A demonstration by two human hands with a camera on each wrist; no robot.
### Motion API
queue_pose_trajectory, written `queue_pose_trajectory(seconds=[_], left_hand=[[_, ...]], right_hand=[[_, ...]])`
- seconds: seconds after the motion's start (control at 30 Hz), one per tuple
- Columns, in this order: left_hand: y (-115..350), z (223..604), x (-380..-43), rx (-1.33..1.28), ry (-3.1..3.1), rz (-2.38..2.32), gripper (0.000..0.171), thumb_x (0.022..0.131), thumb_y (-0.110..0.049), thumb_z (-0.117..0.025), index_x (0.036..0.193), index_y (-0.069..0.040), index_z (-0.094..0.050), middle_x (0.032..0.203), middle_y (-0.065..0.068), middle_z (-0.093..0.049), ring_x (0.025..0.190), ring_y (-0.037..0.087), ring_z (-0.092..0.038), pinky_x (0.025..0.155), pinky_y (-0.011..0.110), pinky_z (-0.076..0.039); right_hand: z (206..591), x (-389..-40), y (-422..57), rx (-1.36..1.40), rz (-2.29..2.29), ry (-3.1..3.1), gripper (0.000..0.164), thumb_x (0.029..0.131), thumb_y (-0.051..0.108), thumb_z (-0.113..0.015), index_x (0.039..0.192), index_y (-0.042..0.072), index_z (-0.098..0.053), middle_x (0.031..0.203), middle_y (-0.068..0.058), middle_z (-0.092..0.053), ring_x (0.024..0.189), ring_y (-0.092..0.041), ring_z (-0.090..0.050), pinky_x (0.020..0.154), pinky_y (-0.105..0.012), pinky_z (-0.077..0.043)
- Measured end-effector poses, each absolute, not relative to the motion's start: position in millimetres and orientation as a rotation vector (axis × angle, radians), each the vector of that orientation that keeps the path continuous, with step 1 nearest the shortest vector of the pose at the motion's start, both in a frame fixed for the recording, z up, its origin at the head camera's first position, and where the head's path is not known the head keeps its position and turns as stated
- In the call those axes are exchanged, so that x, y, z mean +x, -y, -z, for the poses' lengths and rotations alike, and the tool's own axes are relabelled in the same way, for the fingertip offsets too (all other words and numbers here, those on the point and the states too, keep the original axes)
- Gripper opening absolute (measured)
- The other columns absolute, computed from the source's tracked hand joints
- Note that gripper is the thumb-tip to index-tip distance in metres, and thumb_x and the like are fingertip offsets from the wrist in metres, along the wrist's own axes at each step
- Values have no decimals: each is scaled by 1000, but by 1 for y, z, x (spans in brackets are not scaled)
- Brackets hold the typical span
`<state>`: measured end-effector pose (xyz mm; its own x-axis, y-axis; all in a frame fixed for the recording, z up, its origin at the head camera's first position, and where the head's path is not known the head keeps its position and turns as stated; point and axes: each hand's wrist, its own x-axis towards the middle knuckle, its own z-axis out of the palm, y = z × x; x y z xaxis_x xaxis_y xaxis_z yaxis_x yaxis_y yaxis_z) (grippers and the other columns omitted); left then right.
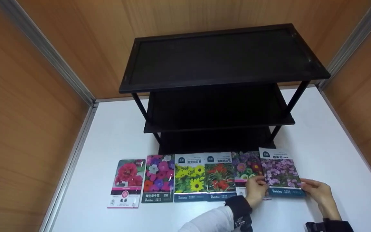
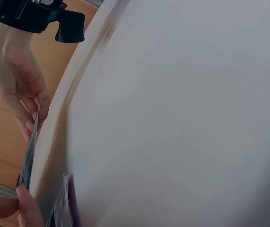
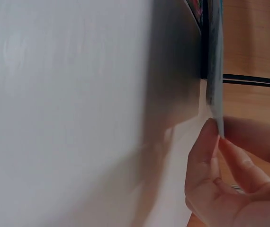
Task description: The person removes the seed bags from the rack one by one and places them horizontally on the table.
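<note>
A seed packet with small purple flowers (image 1: 280,173) is held at the right end of a row of packets. My left hand (image 1: 257,190) pinches its lower left edge, and my right hand (image 1: 319,193) pinches its lower right edge. In the right wrist view, thumb and fingers (image 3: 203,146) grip the packet's edge (image 3: 215,71) above the white table, with a shadow beneath. The left wrist view shows the packet (image 2: 28,161) edge-on between both hands. Behind its left side, a packet with mixed daisy-like flowers (image 1: 242,166) is partly hidden by it and my left hand.
Further left lie packets with red flowers (image 1: 221,178), yellow flowers (image 1: 190,178), mixed petunia-like flowers (image 1: 158,177) and a pink bloom (image 1: 127,180). A black three-tier shelf (image 1: 217,58) stands behind the row on the white table (image 1: 108,129). Wooden walls (image 1: 27,112) enclose it.
</note>
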<state>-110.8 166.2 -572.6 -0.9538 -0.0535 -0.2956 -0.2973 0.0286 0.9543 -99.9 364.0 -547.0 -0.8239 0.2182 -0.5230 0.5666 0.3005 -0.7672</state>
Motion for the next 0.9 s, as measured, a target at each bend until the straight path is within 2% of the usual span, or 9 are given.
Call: queue_pose_trajectory(seconds=[0.17,0.4,0.7,0.9], left_hand=[[-165,574,-110,-334,-2128,-2043,23,68,14,-61,89,4,-64,59,-2,-53,43,18,-54,40,19,-44],[-165,574,-108,-357,-2079,-2027,24,70,14,-62,92,4,-63,60,-3,-50,43,14,-51,41,21,-44],[-166,577,-109,-362,-2111,-1979,24,69,14,-62,90,4,-63,58,-3,-50,41,19,-53,38,22,-44],[-166,578,-109,-346,-2123,-1958,25,68,14,-62,91,4,-63,57,-3,-50,42,23,-56,37,22,-44]], right_hand=[[548,-101,-367,674,1537,-2256,41,81,8,-61,112,-15,-51,92,-7,-63,71,4,-53,66,-18,-48],[549,-100,-367,685,1507,-2277,40,80,8,-62,112,-14,-51,80,5,-61,68,3,-52,63,-16,-46],[552,-101,-366,696,1509,-2281,38,78,6,-61,109,-15,-53,80,2,-62,67,3,-52,62,-16,-46],[551,-99,-361,706,1439,-2352,39,81,7,-58,110,-17,-50,81,-5,-65,67,2,-51,59,-15,-43]])
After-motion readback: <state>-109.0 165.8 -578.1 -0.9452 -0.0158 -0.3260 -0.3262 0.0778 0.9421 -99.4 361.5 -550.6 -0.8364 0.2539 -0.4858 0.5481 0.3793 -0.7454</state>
